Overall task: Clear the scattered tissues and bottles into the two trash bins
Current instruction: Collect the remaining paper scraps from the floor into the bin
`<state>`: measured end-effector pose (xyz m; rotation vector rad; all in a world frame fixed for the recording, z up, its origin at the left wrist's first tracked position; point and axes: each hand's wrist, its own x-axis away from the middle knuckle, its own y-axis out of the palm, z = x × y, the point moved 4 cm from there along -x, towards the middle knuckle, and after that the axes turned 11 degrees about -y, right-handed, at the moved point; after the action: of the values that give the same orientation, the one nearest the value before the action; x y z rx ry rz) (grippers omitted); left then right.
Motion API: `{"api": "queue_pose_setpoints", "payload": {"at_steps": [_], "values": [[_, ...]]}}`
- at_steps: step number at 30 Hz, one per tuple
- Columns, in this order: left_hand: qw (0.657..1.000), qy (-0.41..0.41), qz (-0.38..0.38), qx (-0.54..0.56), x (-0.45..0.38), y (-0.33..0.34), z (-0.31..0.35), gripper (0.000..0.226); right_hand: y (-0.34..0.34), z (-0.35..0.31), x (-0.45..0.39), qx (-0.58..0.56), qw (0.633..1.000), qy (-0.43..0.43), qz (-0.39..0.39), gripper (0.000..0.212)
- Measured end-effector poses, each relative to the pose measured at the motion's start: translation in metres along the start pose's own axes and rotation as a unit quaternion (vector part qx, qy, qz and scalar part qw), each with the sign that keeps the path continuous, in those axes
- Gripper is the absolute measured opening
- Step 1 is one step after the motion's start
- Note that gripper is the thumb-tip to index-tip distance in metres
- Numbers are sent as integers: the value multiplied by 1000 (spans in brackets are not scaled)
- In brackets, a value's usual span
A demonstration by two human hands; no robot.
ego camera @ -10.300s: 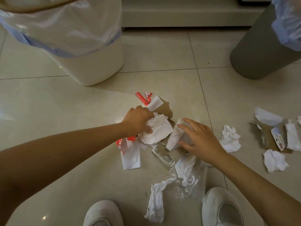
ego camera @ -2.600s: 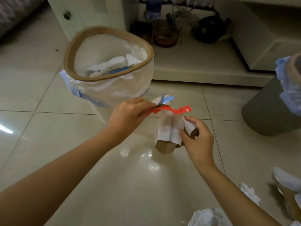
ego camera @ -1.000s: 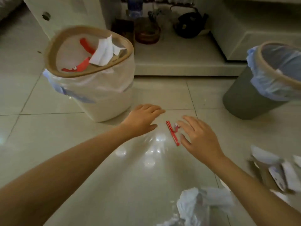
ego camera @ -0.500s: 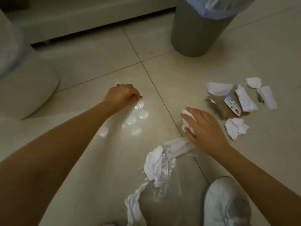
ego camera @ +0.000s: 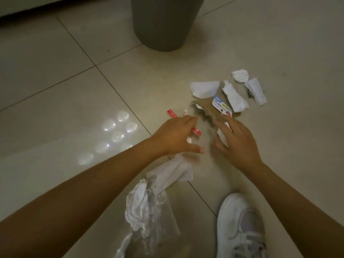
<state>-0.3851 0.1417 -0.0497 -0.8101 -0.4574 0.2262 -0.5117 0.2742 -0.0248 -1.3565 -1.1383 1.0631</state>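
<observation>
Tissues lie scattered on the tiled floor (ego camera: 55, 94) in two clusters. In the right-centre of the frame a group of white crumpled tissues (ego camera: 235, 98) sits on and around a torn piece of brown cardboard (ego camera: 206, 107), which also carries a small printed label (ego camera: 222, 107). At lower centre a long twisted tissue (ego camera: 167, 175) runs down onto a clear plastic bag (ego camera: 160, 216) near the bottom edge.

The left hand (ego camera: 175, 136) sits at the middle of the frame, its fingers curled round a red and white wrapper strip (ego camera: 172, 114) whose ends stick out above and to the right of the knuckles; the thumb points right. A bit of white shows under the palm.

The right hand (ego camera: 236, 140) is just beside it, to the right, fingers spread and blurred, over the lower edge of the cardboard. A white scrap (ego camera: 222, 134) shows beneath its fingers, but whether the hand grips it I cannot tell.

The grey trash bin (ego camera: 162, 23) stands at top centre, only its lower body in view, well apart from both hands. A white sneaker (ego camera: 242, 226) fills the lower right.
</observation>
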Motion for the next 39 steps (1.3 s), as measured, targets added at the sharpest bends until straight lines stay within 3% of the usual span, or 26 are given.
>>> {"api": "queue_pose_setpoints", "payload": {"at_steps": [3,5,10,14,19,20,22,25,32,36,39], "values": [[986,5,-55,-155,4,18,-4,127,1,17,-6,-10,999,43,14,53],[983,12,-58,-174,9,21,-9,128,5,23,-14,-10,998,62,4,60],[998,-2,-1,-65,9,15,-17,78,20,36,-40,-18,995,94,-38,78],[990,64,124,-35,3,4,-24,29,21,39,-60,-17,990,126,-65,94],[983,49,165,-65,-7,-16,-30,30,-9,49,-71,-18,985,149,86,94],[981,46,176,-64,-10,-22,-30,29,-9,55,-73,-26,983,164,77,98],[980,27,191,-53,-18,-29,-31,29,0,66,-75,-48,979,199,-15,110],[983,-12,183,-24,-28,-32,-31,38,13,68,-76,-97,966,212,-113,119],[983,-70,153,-75,-17,-46,-33,86,14,37,-77,-140,970,160,-122,128],[985,-109,49,-128,3,-40,-50,133,24,14,-66,-124,974,112,-155,131],[977,-122,0,-175,14,-31,-61,137,32,0,-61,-101,978,99,-154,123]]}}
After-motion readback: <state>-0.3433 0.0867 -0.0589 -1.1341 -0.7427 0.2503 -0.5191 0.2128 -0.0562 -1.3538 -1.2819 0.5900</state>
